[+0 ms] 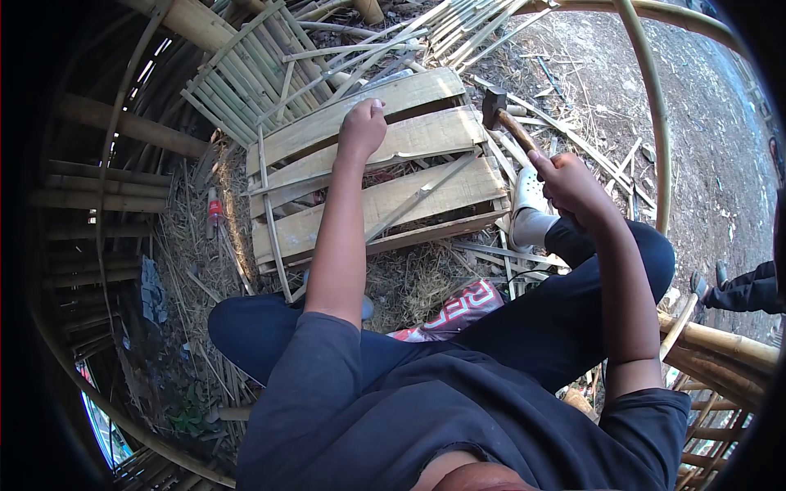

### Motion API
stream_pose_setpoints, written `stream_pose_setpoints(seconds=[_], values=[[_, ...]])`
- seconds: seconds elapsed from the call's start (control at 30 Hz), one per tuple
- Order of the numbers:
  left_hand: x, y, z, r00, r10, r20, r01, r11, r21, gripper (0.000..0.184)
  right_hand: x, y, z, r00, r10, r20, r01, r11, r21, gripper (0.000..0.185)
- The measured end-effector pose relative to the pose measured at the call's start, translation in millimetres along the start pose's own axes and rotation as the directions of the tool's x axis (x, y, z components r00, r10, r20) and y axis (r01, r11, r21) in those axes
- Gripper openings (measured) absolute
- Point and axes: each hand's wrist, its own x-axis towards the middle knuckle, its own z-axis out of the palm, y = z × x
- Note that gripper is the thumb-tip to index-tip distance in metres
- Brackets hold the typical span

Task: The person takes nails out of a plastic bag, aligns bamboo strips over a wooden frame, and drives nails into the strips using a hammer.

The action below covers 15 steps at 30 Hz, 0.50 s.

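One slatted wooden crate, set on the littered ground before the crossed legs, placed there, we judge, so that both arms reach it. One hammer, its head appearing just beside the crate's right edge, the handle gripped towards its lower end, presumably for leverage. Two split-bamboo strips: a diagonal strip across the slats, and an upright strip along the crate's left end. Right hand: fingers wrapped firmly about the hammer handle. Left hand: clenched over the far slats, perhaps to steady them; whether it touches wood or pinches something small, we cannot tell. Nearby, one white clog, worn, beside the crate.
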Motion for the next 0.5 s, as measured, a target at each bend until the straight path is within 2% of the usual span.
stream_pose_setpoints(seconds=[0.1, 0.2, 0.33, 0.47, 0.5], values=[[-16.3, -24.7, 16.5, 0.99, -0.049, -0.131, 0.092, 0.933, 0.348, 0.051, -3.6, -3.1, 2.7, 1.0, 0.016, 0.003, -0.016, 0.999, 0.029, 0.056], [-27.7, -35.9, 30.8, 0.992, -0.103, -0.077, 0.128, 0.851, 0.51, 0.058, -2.0, -1.3, 5.6, 0.999, 0.029, 0.045, -0.033, 0.994, 0.101, 0.055], [-28.5, -30.6, 36.2, 0.993, -0.11, -0.031, 0.112, 0.87, 0.48, 0.06, -2.7, -1.8, 7.6, 0.989, 0.088, 0.116, -0.109, 0.977, 0.185, 0.054], [-24.8, -30.0, 36.0, 0.993, -0.119, -0.022, 0.114, 0.857, 0.503, 0.06, -5.6, -20.6, 4.6, 1.0, -0.011, -0.028, 0.015, 0.984, 0.178, 0.054], [-25.7, -31.4, 37.1, 0.993, -0.118, -0.019, 0.111, 0.853, 0.51, 0.06, -6.1, -24.8, -0.7, 0.995, -0.09, -0.043, 0.097, 0.975, 0.2, 0.054]])
